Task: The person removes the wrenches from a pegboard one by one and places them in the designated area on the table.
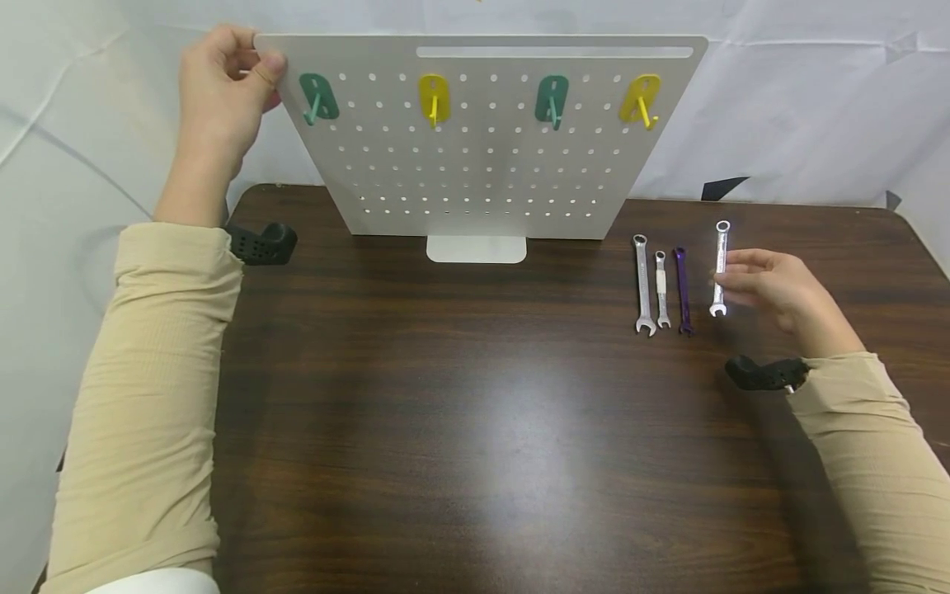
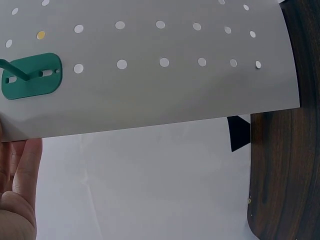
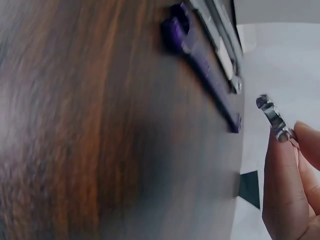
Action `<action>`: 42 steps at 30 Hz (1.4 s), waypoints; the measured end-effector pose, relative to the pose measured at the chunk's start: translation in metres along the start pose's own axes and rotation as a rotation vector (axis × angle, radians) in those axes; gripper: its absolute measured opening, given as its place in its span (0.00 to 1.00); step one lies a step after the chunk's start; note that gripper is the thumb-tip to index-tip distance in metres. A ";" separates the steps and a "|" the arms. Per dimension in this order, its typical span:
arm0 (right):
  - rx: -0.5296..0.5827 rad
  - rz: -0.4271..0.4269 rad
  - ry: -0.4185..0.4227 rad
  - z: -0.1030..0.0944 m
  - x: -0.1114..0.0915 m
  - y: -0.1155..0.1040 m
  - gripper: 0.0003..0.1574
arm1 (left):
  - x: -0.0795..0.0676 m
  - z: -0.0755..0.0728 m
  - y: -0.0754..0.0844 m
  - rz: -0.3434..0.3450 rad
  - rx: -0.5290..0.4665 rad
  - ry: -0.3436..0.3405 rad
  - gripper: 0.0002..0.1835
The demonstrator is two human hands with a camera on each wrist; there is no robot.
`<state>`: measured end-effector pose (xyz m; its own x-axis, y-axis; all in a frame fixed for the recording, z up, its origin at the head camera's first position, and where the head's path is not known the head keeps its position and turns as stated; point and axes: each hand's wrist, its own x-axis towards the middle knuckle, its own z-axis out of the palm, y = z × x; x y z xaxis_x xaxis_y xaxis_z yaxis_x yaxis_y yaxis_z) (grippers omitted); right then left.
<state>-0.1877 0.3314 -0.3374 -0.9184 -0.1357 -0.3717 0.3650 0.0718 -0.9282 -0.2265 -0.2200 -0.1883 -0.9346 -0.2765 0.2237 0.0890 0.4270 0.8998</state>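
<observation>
My left hand (image 1: 223,99) grips the upper left corner of a light grey pegboard (image 1: 475,165), thumb on its front face. Two green hooks (image 1: 319,96) and two yellow hooks (image 1: 434,99) sit in a row near the board's top, all bare. At the right, my right hand (image 1: 775,289) pinches a shiny silver combination wrench (image 1: 721,268) between thumb and fingers, raised over the table. Left of it lie a purple wrench (image 1: 684,290), a short silver wrench (image 1: 662,289) with a pale band round its shaft, and a longer silver wrench (image 1: 643,285).
The pegboard stands at the back of the dark wooden table (image 1: 416,396), with a white foot tab (image 1: 477,249) at its bottom. White sheeting (image 1: 816,107) hangs behind. Black wrist mounts (image 1: 764,374) sit at both cuffs.
</observation>
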 end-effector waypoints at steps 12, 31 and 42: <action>-0.387 0.059 -0.036 -0.008 0.006 0.010 0.25 | 0.000 0.001 0.001 0.004 -0.001 0.000 0.11; -0.569 0.061 -0.025 -0.001 0.008 0.011 0.34 | 0.000 0.000 -0.001 0.004 -0.009 -0.006 0.11; -0.664 0.104 -0.009 0.004 0.007 0.005 0.35 | -0.001 0.000 0.000 0.007 0.009 -0.003 0.12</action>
<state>-0.1917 0.3269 -0.3443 -0.8812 -0.1035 -0.4613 0.2771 0.6775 -0.6814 -0.2261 -0.2194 -0.1885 -0.9350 -0.2711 0.2285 0.0920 0.4368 0.8949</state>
